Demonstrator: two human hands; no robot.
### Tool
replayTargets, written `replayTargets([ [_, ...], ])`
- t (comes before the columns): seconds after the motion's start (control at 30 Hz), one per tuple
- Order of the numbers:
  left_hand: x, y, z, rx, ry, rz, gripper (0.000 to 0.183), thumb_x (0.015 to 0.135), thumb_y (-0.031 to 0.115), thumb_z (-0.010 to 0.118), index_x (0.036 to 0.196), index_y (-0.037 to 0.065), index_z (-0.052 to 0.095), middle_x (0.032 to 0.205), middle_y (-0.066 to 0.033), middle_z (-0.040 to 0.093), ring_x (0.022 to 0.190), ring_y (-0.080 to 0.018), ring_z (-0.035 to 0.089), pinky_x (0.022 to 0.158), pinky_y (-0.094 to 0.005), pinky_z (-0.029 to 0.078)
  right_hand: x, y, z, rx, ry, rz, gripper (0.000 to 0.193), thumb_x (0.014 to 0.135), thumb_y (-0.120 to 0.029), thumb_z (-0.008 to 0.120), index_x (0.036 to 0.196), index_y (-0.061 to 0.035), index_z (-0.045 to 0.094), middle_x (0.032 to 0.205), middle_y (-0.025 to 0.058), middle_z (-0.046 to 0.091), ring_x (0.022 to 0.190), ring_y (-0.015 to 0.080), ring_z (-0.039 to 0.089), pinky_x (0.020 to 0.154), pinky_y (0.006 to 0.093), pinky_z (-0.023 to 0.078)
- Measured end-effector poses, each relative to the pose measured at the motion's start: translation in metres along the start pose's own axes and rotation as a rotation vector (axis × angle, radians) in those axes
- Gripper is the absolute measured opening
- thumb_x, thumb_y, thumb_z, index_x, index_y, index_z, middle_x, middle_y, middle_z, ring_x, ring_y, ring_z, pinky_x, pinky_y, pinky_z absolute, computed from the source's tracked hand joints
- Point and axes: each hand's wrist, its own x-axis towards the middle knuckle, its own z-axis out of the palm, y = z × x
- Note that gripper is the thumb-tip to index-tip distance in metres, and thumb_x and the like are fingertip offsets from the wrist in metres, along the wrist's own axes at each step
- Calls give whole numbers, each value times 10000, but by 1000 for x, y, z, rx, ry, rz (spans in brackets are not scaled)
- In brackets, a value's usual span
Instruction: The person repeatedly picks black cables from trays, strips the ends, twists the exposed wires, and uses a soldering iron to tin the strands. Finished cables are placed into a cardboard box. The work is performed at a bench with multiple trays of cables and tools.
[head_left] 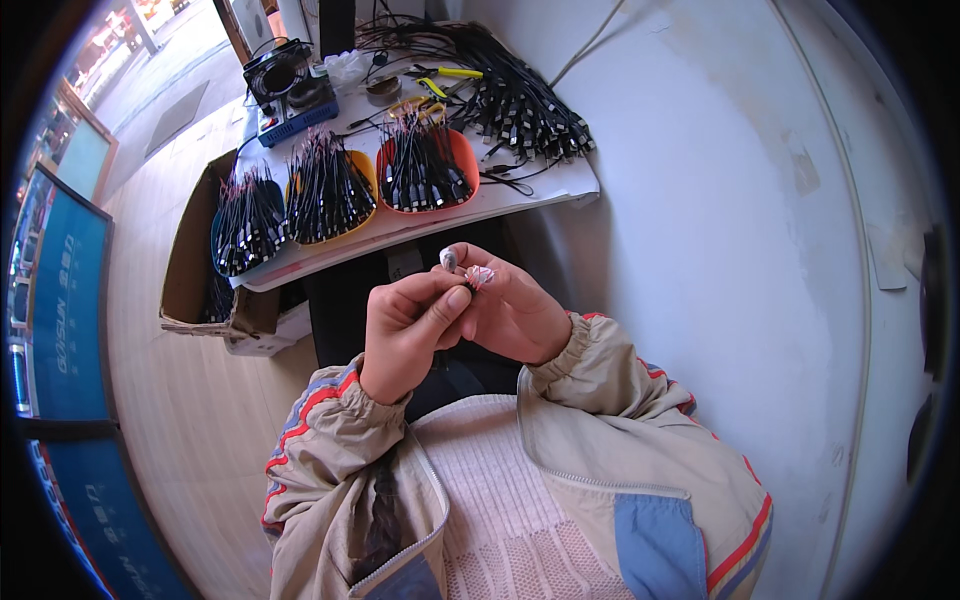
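Note:
In front of my chest, above my lap, both hands meet around a small tangle of fine reddish and whitish wires (480, 276). My left hand (408, 325) is closed, with thumb and index finger pinched at the lower side of the tangle. My right hand (520, 312) is curled round its other side. A white-grey wrap (448, 260) covers what looks like the tip of my right index finger. Fingers hide the rest of the wires, and I cannot tell what they run to.
Ahead, a white table (545, 192) bears a blue bowl (217, 225), a yellow bowl (362, 172) and a red bowl (468, 160), all full of short black cables. Behind lie a black cable heap (525, 110), yellow-handled pliers (432, 87) and a small fan device (290, 90). A cardboard box (195, 250) stands left; a wall (720, 250) right.

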Motion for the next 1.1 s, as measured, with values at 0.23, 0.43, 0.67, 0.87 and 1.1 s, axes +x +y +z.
replayTargets([
  [0.23, -7, 7, -11, -38, 38, -39, 170, 947, 107, 593, 945, -41, 677, 666, -54, 617, 501, -19, 415, 442, -174, 262, 6, -17, 5, -612, 191, -30, 426, 979, -476, 487, 852, -71, 518, 697, -32, 458, 619, 53, 365, 557, 219, 323],
  [0.43, -11, 8, -10, 17, 62, -17, 177, 941, 117, 606, 949, -40, 688, 664, -50, 620, 500, -16, 418, 439, -174, 262, 3, -30, 22, -1305, 45, -229, 379, 966, -318, 552, 756, -5, 520, 652, 33, 509, 599, 86, 427, 537, 239, 385],
  [0.67, -12, 2, -10, -33, 96, -58, 183, 939, 118, 610, 949, -47, 688, 659, -44, 609, 494, -16, 403, 432, -178, 248, 6, -5, 12, -1340, 184, -463, 275, 973, -186, 546, 780, 9, 522, 685, 7, 509, 622, 41, 453, 533, 221, 395],
  [0.87, -8, -1, -16, -56, 77, -126, 181, 938, 111, 609, 944, -53, 685, 656, -45, 602, 490, -19, 391, 431, -183, 241, 3, 4, 3, -1119, 239, -377, 270, 983, -190, 533, 779, -15, 515, 695, -13, 506, 648, 43, 451, 573, 209, 389],
  [1.1, -9, 3, -21, -64, 100, -124, 183, 935, 108, 609, 931, -63, 674, 651, -52, 602, 483, -21, 383, 431, -185, 243, 7, 8, 1, -976, 413, -526, 275, 995, -208, 513, 780, -38, 499, 653, -30, 445, 591, 48, 378, 539, 213, 332],
])
